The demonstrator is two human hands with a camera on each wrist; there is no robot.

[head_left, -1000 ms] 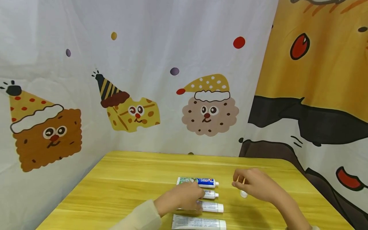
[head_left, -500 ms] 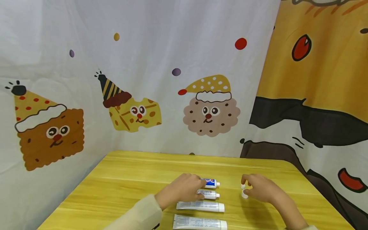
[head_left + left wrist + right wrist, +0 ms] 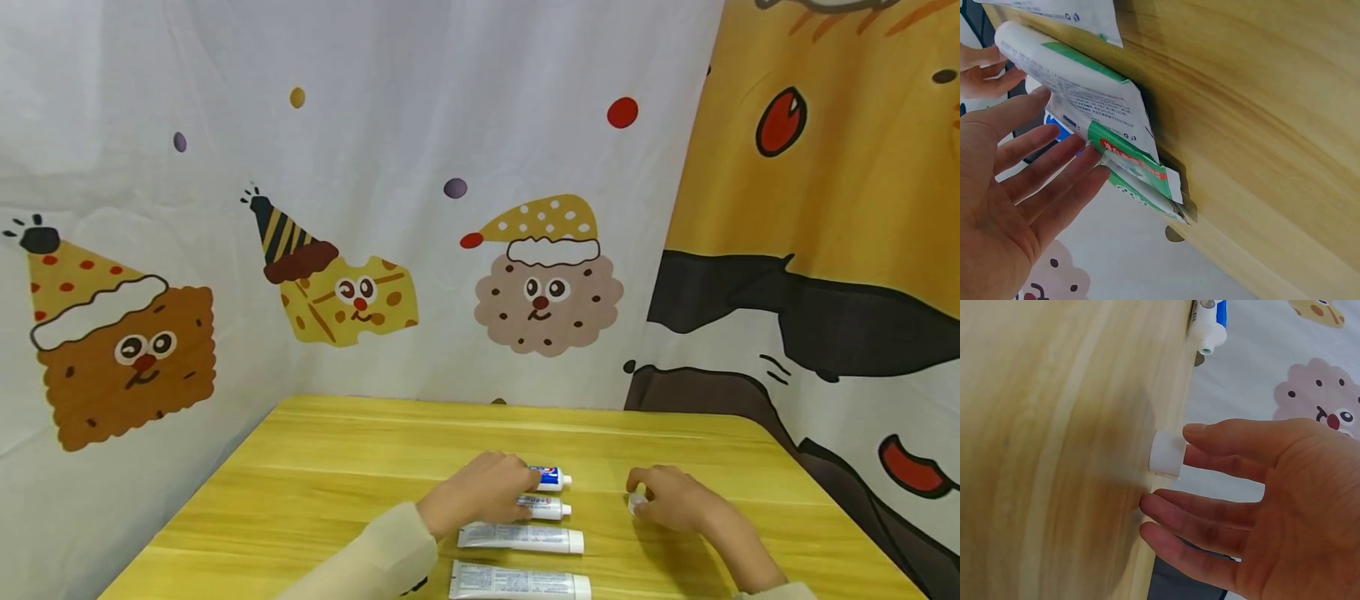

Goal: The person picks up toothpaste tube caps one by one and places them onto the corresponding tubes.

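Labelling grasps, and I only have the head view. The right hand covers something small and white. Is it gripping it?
Observer: No. The right wrist view shows a white cap standing on the table. The right hand has straight fingers, and only the thumb tip touches the cap.
Operator: Is the left hand clamped on the tubes?
Observer: No. In the left wrist view the left hand is flat, with fingertips on the crimped tail of a green-and-red printed tube.
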